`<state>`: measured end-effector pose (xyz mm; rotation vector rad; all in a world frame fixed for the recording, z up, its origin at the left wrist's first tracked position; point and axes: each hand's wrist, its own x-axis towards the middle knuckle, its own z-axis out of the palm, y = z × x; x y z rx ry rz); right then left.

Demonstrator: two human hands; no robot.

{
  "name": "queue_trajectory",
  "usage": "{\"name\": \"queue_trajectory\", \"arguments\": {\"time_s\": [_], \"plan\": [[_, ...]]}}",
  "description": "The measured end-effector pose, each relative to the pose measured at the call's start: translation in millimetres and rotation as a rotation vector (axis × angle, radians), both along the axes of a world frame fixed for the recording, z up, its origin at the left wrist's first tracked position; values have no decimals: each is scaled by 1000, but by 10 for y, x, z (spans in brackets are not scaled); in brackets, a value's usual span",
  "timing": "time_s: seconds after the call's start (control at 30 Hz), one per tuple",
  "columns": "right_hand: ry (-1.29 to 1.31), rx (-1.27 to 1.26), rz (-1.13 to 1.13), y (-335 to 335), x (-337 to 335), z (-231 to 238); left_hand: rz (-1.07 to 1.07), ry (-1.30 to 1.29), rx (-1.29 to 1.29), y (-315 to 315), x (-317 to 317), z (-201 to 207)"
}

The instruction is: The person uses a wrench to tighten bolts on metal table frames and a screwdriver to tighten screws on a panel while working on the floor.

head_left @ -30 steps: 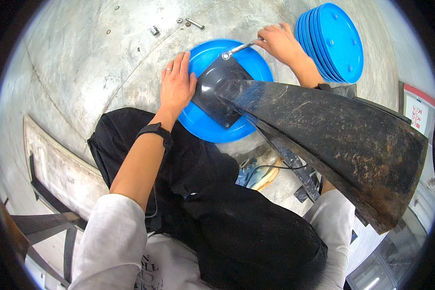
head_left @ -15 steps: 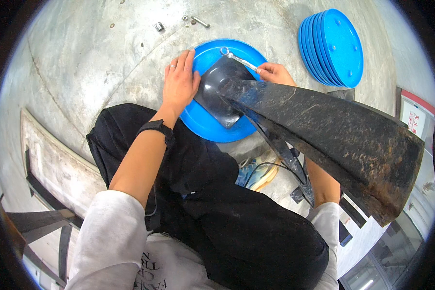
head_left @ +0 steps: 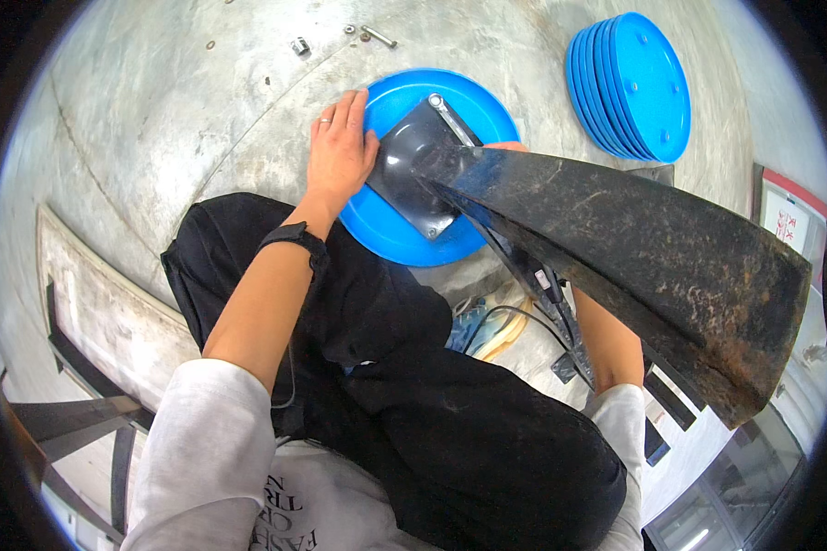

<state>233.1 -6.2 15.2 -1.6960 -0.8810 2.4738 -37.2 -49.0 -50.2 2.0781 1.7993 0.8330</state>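
A round blue disc [head_left: 363,231] lies on the floor in front of me. Across it sits a dark, shiny square base plate [head_left: 412,188] with bolts at its corners, joined to a long, scuffed black metal post [head_left: 643,230]. My left hand [head_left: 340,147] rests on the left edge of the disc, fingers stretched out and close together. A silver wrench [head_left: 452,119] has its ring end at the plate's far corner. My right hand [head_left: 505,146] is mostly behind the post; a bit of it shows by the wrench's other end, closed on it.
A stack of blue discs [head_left: 652,87] stands at the far right. On the floor beyond the disc lie a socket [head_left: 300,46], a bolt [head_left: 379,37] and small nuts. A whitish panel [head_left: 110,294] is at the left. A dark cable [head_left: 515,310] runs beneath the post.
The wrench's ring end has come down onto the plate's far corner, and its handle has swung toward the post. My right hand has drawn back behind the post. My left hand stays put.
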Motion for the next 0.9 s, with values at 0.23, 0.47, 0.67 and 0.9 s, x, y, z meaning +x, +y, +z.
{"name": "queue_trajectory", "arguments": {"time_s": [0.23,0.47,0.67,0.9], "plan": [[-262,123,102,135,2,104,-22,-27,-1,49,115,-10],[-672,621,505,712,150,-150,-16,-13,-45,50,60,78],[-956,1108,1065,1133,-234,-7,1,26,-43,19,24,-10],[-886,1328,1130,1083,-91,5,4,25,-39,20,17,10]]}}
